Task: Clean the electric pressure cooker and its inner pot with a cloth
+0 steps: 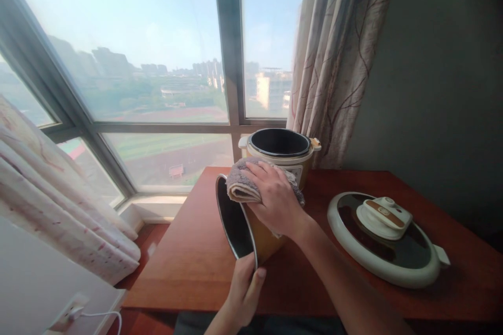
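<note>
A cooker's inner pot (pixel 268 238), golden outside and dark inside, lies tilted on its side with its mouth turned to the left. My left hand (pixel 245 290) pinches the near part of its rim between thumb and fingers. Over the pot's upper outer wall, my right hand (pixel 275 193) presses a folded grey-brown towel (pixel 241 180), gripping it against the surface. Just behind stands the pressure cooker body (pixel 310 159), cream-coloured with side handles and a dark opening; the towel and pot hide part of its front.
To the right, the cooker lid (pixel 338 209) lies on the reddish wooden table (pixel 176 261), its knob upward. Curtains (pixel 330 63) hang beside the large window (pixel 157 26) behind the table. At lower left a white cord runs from a wall socket (pixel 70 314).
</note>
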`<action>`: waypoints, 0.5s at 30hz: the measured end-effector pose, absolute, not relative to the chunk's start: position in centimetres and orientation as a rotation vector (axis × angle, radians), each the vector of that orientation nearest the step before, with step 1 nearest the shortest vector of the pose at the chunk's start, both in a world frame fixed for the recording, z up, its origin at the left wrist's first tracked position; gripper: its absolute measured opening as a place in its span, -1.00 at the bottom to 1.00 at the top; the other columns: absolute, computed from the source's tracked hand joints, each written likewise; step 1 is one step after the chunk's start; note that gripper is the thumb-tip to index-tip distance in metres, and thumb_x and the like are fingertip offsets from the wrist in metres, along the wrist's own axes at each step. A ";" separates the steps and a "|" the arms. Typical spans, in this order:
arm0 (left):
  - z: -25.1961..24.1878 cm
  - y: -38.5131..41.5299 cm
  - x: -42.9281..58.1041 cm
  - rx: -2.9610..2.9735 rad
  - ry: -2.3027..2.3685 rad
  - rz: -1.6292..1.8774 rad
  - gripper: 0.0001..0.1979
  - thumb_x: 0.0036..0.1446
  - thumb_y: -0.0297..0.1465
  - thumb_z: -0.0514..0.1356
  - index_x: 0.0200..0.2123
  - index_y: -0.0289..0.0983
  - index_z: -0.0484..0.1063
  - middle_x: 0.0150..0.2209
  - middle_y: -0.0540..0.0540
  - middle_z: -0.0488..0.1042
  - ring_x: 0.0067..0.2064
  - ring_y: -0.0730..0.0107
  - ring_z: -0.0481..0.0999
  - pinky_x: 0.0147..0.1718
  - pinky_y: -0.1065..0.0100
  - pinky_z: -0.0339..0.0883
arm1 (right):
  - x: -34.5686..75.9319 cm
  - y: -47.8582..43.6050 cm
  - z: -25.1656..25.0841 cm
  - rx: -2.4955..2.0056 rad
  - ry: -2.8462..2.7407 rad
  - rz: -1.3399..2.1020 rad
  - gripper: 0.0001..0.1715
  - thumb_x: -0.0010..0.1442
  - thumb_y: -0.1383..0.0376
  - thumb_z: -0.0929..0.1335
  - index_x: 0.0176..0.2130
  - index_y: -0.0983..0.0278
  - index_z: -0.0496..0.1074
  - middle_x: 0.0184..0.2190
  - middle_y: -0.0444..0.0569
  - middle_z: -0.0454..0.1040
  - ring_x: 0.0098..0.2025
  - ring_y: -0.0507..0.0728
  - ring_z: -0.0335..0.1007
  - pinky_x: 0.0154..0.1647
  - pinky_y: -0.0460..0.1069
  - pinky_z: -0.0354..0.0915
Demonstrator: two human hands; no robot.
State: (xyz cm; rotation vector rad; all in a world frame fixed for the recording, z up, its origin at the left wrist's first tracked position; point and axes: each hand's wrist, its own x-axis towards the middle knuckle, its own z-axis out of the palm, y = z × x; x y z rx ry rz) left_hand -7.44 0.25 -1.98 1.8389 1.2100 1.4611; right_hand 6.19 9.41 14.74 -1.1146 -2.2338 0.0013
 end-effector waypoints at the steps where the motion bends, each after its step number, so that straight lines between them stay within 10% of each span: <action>1: -1.8 0.3 -7.5 1.818 1.219 1.468 -0.51 0.28 -0.05 0.07 -0.19 -0.32 0.62 -0.35 -0.19 0.58 -0.30 0.19 0.51 -0.20 0.26 0.46 | 6.4 8.8 14.3 -1.096 -2.235 -0.001 -0.40 0.32 0.13 0.26 0.29 0.18 0.27 0.37 -0.08 0.18 0.38 0.30 -0.02 0.39 0.29 -0.14; 15: 2.7 2.7 -7.0 1.112 1.084 1.496 -0.45 -0.06 0.09 0.30 -0.32 -0.33 0.62 -0.41 -0.13 0.58 -0.31 0.18 0.51 -0.32 0.27 0.46 | 7.5 3.1 2.6 -0.933 -2.066 -0.091 -0.16 0.22 0.20 0.24 0.41 0.22 -0.02 0.46 0.05 -0.12 0.47 0.43 -0.35 0.34 0.49 -0.16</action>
